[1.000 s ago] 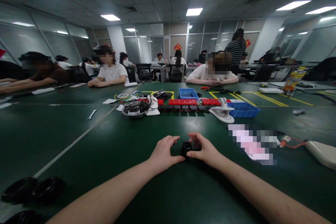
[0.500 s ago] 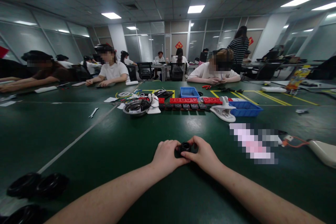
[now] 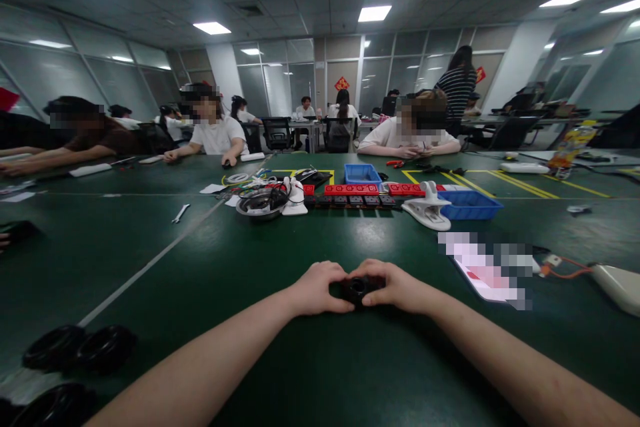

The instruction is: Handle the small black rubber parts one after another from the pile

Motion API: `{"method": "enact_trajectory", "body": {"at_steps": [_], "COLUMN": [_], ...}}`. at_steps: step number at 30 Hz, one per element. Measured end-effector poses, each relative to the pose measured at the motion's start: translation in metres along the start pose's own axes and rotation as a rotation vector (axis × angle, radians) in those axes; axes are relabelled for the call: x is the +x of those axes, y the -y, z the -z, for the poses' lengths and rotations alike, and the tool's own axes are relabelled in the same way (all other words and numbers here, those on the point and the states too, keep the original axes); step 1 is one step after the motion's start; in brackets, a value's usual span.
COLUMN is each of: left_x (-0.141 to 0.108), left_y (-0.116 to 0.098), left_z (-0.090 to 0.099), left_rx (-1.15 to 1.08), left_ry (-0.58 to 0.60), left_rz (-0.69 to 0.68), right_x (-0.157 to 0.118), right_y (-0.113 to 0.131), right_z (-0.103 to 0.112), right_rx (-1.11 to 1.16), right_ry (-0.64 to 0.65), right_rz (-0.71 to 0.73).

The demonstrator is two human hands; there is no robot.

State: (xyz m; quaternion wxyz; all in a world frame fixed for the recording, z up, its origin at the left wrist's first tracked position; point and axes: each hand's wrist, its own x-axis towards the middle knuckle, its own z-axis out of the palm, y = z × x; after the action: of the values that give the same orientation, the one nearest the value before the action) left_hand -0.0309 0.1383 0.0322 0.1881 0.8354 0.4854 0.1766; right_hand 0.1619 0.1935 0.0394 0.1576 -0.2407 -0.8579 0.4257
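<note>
A small black round part with a hole in its middle point(image 3: 357, 287) is held low over the green table, between my two hands. My left hand point(image 3: 319, 288) closes on its left side, fingers over the far edge and thumb at the near edge. From the right, my right hand point(image 3: 396, 287) grips the same part, its thumb near the front of the hole. Much of the part is hidden behind the fingers. Several larger black rings, among them a near one point(image 3: 56, 407) and a farther one point(image 3: 54, 347), lie at lower left.
Ahead are a metal bowl point(image 3: 260, 204) with cables, red power sockets point(image 3: 351, 189), a white clip stand point(image 3: 429, 208) and a blue bin point(image 3: 470, 205). A wrench point(image 3: 181, 213) lies at left, a phone point(image 3: 483, 277) at right. People sit across the table.
The black part has tipped so its hole faces me more, and my right hand has shifted slightly right. At the left edge, another person's hand with a dark object has come into view.
</note>
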Motion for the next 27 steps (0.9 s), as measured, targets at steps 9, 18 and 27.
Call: {"method": "enact_trajectory", "body": {"at_steps": [9, 18, 27], "left_x": [-0.004, -0.004, -0.004], "left_y": [0.001, 0.006, -0.006], "left_z": [0.005, -0.005, -0.011], "left_rx": [-0.022, -0.232, -0.084], "left_ry": [0.088, -0.135, -0.277], "left_rz": [-0.067, 0.081, 0.174], "right_x": [-0.006, 0.001, 0.003], "right_y": [0.012, -0.008, -0.004], "right_z": [0.006, -0.011, -0.023], "right_rx": [0.029, 0.015, -0.062], "right_ry": [0.189, -0.279, -0.435], "right_rz": [0.016, -0.145, -0.155]}}
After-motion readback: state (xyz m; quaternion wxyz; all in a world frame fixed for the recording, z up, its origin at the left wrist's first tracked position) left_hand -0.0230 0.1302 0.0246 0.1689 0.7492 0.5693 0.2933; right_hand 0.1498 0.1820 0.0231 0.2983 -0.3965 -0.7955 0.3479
